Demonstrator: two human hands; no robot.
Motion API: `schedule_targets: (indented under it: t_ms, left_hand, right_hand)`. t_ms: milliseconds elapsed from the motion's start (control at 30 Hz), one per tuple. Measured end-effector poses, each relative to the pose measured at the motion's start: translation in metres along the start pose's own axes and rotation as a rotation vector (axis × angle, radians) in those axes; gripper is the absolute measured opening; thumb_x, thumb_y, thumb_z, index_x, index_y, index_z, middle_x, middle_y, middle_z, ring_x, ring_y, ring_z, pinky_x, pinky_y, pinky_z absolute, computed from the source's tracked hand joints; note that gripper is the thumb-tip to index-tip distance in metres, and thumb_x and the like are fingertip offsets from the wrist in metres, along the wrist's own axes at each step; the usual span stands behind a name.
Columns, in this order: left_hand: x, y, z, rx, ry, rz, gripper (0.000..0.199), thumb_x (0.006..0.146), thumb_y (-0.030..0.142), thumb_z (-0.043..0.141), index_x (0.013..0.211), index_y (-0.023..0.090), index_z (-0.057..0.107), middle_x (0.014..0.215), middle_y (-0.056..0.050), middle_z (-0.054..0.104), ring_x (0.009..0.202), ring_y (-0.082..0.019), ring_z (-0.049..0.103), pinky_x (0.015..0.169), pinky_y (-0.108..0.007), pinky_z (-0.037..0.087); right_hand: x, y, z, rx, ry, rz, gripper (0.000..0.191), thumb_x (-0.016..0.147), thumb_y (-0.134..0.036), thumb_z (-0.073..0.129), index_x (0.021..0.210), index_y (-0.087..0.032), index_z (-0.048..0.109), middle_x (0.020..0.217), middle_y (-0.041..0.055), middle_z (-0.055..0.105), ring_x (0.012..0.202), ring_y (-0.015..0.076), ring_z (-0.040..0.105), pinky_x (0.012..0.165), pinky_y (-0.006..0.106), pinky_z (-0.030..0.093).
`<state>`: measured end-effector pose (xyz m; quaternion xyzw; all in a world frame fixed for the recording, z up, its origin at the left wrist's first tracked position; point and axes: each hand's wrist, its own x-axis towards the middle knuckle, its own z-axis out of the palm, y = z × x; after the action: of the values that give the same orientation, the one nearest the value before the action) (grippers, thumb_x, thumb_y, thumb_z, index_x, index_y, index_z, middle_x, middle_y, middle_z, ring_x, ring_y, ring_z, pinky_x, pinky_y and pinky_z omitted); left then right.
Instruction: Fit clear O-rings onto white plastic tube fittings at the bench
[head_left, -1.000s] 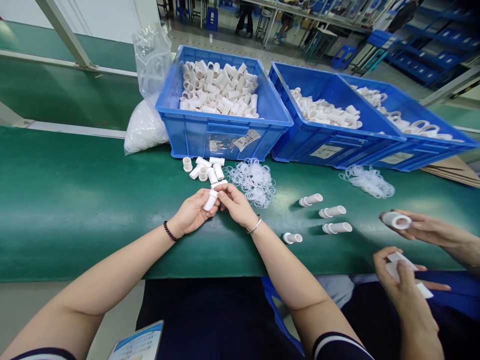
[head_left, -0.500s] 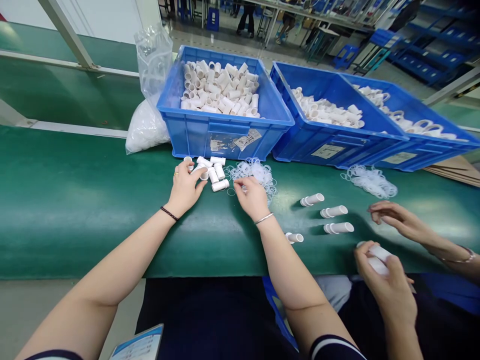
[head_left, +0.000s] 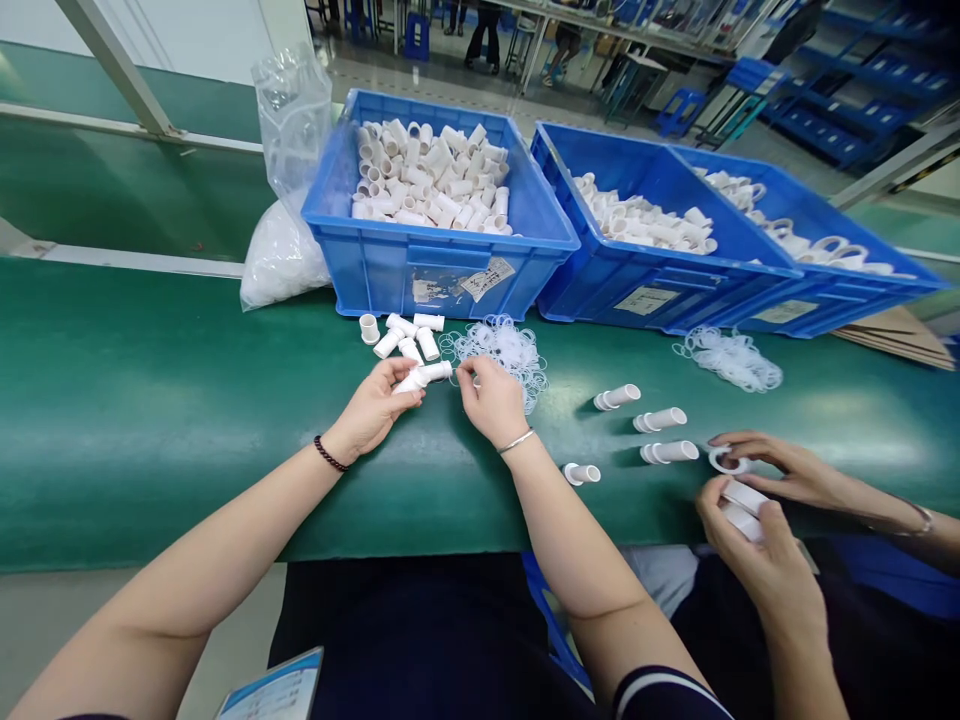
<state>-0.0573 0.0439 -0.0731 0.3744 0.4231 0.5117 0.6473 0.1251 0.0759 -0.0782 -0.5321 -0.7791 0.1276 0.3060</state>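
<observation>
White plastic tubes [head_left: 429,374] are gripped in my left hand [head_left: 370,408]; one points right, with at least one more partly hidden by the fingers. Close to that tube's right end, my right hand [head_left: 493,400] is closed in a pinch on what looks like a thin clear ring, too fine to see well. Under and behind this hand lies a pile of clear rings [head_left: 510,345]. Several loose white tubes [head_left: 427,343] lie just beyond my left hand, one of them standing upright [head_left: 368,329].
Blue bins [head_left: 442,240] of white parts line the table's back, beside a clear plastic bag [head_left: 281,255]. Several fitted tubes [head_left: 660,420] stand at right. A co-worker's hands [head_left: 765,560] hold white pieces and a white ring [head_left: 727,461] there, near another ring pile [head_left: 731,358].
My left hand has lifted tubes from the loose group and drawn them nearer, toward my right hand. The co-worker's far hand has come closer to the other and now holds a white ring.
</observation>
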Motion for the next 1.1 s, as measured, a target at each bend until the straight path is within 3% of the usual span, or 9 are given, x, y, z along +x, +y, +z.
schedule_targets:
  t_ms: [133,233,367,500,633,700,833,933,1100]
  left_hand:
    - [0.002,-0.006,-0.003,0.161,-0.068,0.011,0.032,0.078,0.028,0.065,0.105,0.017,0.054,0.089,-0.001,0.056,0.071,-0.009,0.053,0.065,-0.023,0.044]
    - [0.000,-0.008,-0.005,0.374,-0.095,0.072,0.035,0.080,0.033,0.063,0.109,0.018,0.053,0.090,-0.001,0.058,0.070,-0.011,0.051,0.064,-0.023,0.041]
    - [-0.004,-0.009,-0.005,0.604,-0.051,0.201,0.035,0.076,0.036,0.067,0.104,0.020,0.052,0.099,-0.003,0.059,0.087,-0.016,0.054,0.076,-0.027,0.040]
    - [-0.006,-0.005,-0.005,0.733,-0.093,0.250,0.022,0.080,0.039,0.061,0.093,0.022,0.057,0.089,-0.001,0.060,0.078,-0.018,0.053,0.070,-0.028,0.037]
    - [-0.006,0.001,-0.009,0.827,-0.238,0.311,0.017,0.080,0.037,0.061,0.087,0.021,0.059,0.077,-0.002,0.058,0.070,-0.018,0.050,0.066,-0.028,0.036]
    - [-0.007,0.001,-0.010,0.853,-0.272,0.357,0.017,0.079,0.034,0.062,0.088,0.021,0.060,0.082,-0.003,0.058,0.074,-0.018,0.051,0.070,-0.029,0.038]
    - [-0.010,-0.005,-0.006,0.639,-0.133,0.393,0.028,0.079,0.033,0.064,0.101,0.020,0.055,0.098,-0.005,0.056,0.088,-0.017,0.054,0.080,-0.029,0.040]
    - [-0.011,-0.013,0.003,0.358,-0.100,0.271,0.030,0.083,0.037,0.061,0.105,0.019,0.050,0.092,-0.003,0.057,0.081,-0.014,0.053,0.076,-0.027,0.041]
    - [-0.011,-0.018,0.014,-0.025,-0.052,0.111,0.030,0.083,0.041,0.061,0.099,0.019,0.048,0.081,0.001,0.054,0.068,-0.009,0.048,0.065,-0.023,0.040]
  right_hand:
    - [-0.004,-0.007,0.003,0.331,0.033,-0.039,0.016,0.092,-0.032,0.046,0.089,-0.020,0.055,0.082,0.0032,0.063,0.078,0.0163,0.058,0.073,0.028,0.042]
    - [-0.007,-0.012,0.008,0.340,-0.007,-0.063,0.015,0.091,-0.032,0.047,0.086,-0.020,0.056,0.083,0.0034,0.063,0.076,0.0162,0.057,0.073,0.029,0.042]
    - [-0.008,-0.014,0.012,0.299,-0.032,-0.104,0.016,0.090,-0.031,0.046,0.085,-0.020,0.057,0.084,0.0042,0.062,0.077,0.0165,0.056,0.072,0.029,0.041]
    - [-0.008,-0.012,0.012,0.345,-0.052,-0.120,0.014,0.089,-0.029,0.048,0.086,-0.020,0.058,0.086,0.0047,0.063,0.081,0.0170,0.056,0.077,0.030,0.042]
    - [-0.005,-0.010,0.012,0.449,-0.092,-0.061,0.013,0.087,-0.031,0.051,0.086,-0.020,0.059,0.085,0.0034,0.063,0.080,0.0161,0.057,0.078,0.031,0.045]
    - [-0.003,-0.009,0.013,0.601,-0.163,0.038,0.015,0.085,-0.035,0.055,0.086,-0.020,0.058,0.079,0.0011,0.061,0.069,0.0132,0.056,0.067,0.028,0.046]
    - [0.000,-0.011,0.015,1.033,-0.325,0.304,0.027,0.079,-0.045,0.062,0.084,-0.020,0.055,0.062,-0.0052,0.050,0.045,0.0067,0.043,0.041,0.019,0.036]
    - [-0.001,-0.015,0.017,1.215,-0.314,0.394,0.029,0.075,-0.046,0.067,0.082,-0.019,0.055,0.062,-0.0055,0.047,0.049,0.0065,0.044,0.039,0.017,0.037]
    - [-0.005,-0.021,0.023,1.286,-0.266,0.392,0.030,0.075,-0.046,0.067,0.084,-0.020,0.056,0.067,-0.0045,0.050,0.055,0.0064,0.046,0.044,0.016,0.041]
